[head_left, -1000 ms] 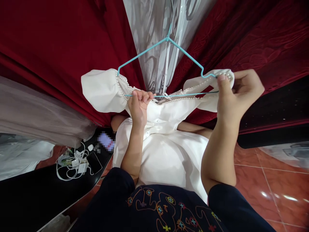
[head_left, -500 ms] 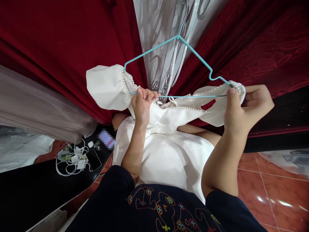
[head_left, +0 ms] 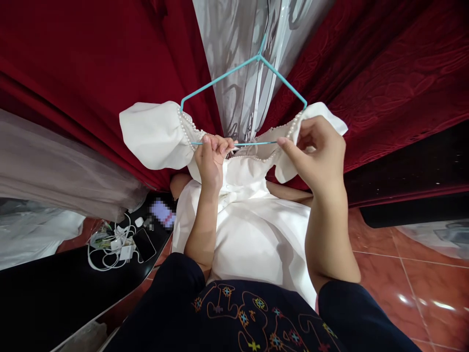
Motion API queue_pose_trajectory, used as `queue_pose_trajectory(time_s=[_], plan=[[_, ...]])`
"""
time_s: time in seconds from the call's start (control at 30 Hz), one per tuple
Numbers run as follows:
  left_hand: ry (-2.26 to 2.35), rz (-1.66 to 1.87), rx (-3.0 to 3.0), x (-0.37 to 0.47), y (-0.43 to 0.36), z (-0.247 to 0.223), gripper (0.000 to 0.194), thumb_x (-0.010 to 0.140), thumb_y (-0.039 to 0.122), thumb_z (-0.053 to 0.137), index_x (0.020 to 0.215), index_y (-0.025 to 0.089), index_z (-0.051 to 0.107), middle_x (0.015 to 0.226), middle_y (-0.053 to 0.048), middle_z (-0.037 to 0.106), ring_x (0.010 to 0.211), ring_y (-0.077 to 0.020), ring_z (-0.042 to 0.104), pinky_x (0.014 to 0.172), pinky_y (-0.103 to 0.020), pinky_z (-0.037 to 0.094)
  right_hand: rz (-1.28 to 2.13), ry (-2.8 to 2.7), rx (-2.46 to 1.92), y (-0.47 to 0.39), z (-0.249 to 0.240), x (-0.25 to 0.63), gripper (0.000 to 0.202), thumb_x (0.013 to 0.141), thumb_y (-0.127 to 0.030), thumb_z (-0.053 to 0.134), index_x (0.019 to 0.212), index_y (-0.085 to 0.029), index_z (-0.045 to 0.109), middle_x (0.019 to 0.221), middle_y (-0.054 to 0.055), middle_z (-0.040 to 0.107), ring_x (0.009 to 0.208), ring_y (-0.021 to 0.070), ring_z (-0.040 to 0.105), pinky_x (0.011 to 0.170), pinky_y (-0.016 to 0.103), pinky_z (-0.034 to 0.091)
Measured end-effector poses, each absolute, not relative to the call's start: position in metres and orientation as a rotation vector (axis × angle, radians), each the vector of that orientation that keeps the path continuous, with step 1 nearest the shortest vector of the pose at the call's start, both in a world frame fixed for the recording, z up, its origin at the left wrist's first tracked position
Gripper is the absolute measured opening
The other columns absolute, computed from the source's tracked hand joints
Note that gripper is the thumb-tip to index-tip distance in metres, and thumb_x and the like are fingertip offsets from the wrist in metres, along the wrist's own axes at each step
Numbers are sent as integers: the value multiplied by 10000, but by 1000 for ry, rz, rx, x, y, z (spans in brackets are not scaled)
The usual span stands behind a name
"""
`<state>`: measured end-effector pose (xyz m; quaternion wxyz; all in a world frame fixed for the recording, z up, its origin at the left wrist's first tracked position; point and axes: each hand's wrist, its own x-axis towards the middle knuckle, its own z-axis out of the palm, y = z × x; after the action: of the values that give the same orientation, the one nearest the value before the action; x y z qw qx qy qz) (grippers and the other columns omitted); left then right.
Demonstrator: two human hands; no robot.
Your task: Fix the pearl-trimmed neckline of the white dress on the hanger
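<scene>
A white dress [head_left: 256, 230] with puffed sleeves and a pearl-trimmed neckline lies across my lap. Its upper part hangs on a light blue hanger [head_left: 223, 77], whose two shoulder ends both sit inside the sleeves. My left hand [head_left: 213, 159] is closed around the hanger's bottom bar, near the left sleeve [head_left: 152, 134]. At the other side, my right hand [head_left: 318, 154] has its fingers bent at the pearl edge of the right sleeve [head_left: 328, 115]. The right thumb tip touches the right end of the bottom bar. Part of that sleeve is hidden behind the hand.
Red curtains [head_left: 91, 63] and a translucent plastic cover [head_left: 234, 54] hang ahead. On the black bench [head_left: 66, 288] at left lie a phone [head_left: 144, 244], white cables [head_left: 97, 266] and a blurred-out purple item [head_left: 163, 213]. Red floor tiles [head_left: 384, 288] show at right.
My right hand has moved left and inward with the right sleeve, which now sits over the hanger's shoulder end. The hanger has shifted slightly left. My left hand keeps hold of the bar.
</scene>
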<state>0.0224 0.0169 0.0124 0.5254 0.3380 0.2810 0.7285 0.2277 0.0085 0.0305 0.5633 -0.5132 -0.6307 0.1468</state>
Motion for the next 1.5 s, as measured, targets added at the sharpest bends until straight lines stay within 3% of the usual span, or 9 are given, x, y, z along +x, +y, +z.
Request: queue_pose_trajectory(time_s=[0.17, 0.33, 0.5, 0.67, 0.77, 0.87, 0.97, 1.17, 1.5], plan=[[593, 1763, 838, 29, 15, 9, 485, 1089, 548, 548, 752, 220, 428, 704, 40, 424, 759, -137, 635, 956, -366, 607, 151, -1164, -1057, -17, 33, 214, 289, 918, -475, 795, 912, -231, 641, 764, -27, 557, 659, 90, 503, 603, 270, 383], [610, 1762, 812, 35, 12, 13, 489, 1094, 539, 544, 747, 220, 414, 695, 43, 426, 757, -132, 638, 967, -357, 607, 756, -1460, -1036, -16, 13, 182, 389, 1019, -566, 644, 1251, -254, 664, 730, -39, 633, 582, 98, 557, 540, 263, 403], [711, 1594, 886, 23, 9, 11, 496, 1057, 637, 559, 794, 225, 475, 779, 7, 607, 882, -165, 727, 978, -358, 613, 696, -1285, -1030, -4, -14, 164, 340, 1005, -585, 662, 1028, -246, 676, 708, -40, 562, 605, 86, 531, 571, 266, 383], [988, 1265, 1236, -10, -8, 9, 482, 955, 668, 712, 1220, 268, 674, 1308, -88, 768, 1107, -234, 777, 1016, -409, 614, 598, -1265, -1060, 2, -11, 169, 386, 970, -613, 696, 936, -231, 654, 659, -55, 478, 570, 74, 443, 548, 264, 316], [1104, 1091, 1502, -20, -25, 24, 390, 1011, 591, 674, 1123, 236, 789, 1187, -94, 811, 1120, -245, 768, 1032, -403, 606, 589, -1262, -1076, 4, -13, 174, 394, 967, -620, 694, 941, -230, 647, 655, -58, 481, 559, 72, 417, 542, 261, 305], [1111, 1436, 1510, -17, -31, 44, 284, 1067, 447, 638, 1005, 235, 817, 1031, -67, 808, 1015, -212, 760, 963, -377, 614, 581, -1260, -1075, 4, -16, 177, 385, 965, -611, 701, 946, -229, 654, 650, -57, 476, 561, 74, 408, 544, 261, 300], [1177, 2004, 1541, -14, -18, 53, 88, 1008, 284, 741, 1065, 240, 791, 1178, -62, 756, 1193, -214, 701, 1131, -409, 557, 565, -1250, -1090, 2, -16, 175, 383, 953, -609, 715, 937, -229, 678, 647, -51, 485, 571, 79, 414, 544, 260, 303], [1361, 1963, 1810, -33, 25, 37, 358, 876, 93, 797, 1199, 239, 753, 1332, -42, 724, 1451, -253, 555, 1395, -488, 261, 546, -1249, -1095, 1, -16, 171, 341, 959, -565, 720, 938, -225, 706, 661, -48, 489, 598, 78, 438, 564, 255, 327], [1243, 2265, 1503, -75, 70, 39, 183, 1004, 92, 560, 1006, 201, 707, 1009, 1, 713, 1082, -174, 725, 1100, -392, 550, 283, -1379, -1142, 6, -15, 191, 265, 993, -488, 695, 949, -229, 733, 732, -31, 582, 707, 109, 540, 750, 298, 454]])
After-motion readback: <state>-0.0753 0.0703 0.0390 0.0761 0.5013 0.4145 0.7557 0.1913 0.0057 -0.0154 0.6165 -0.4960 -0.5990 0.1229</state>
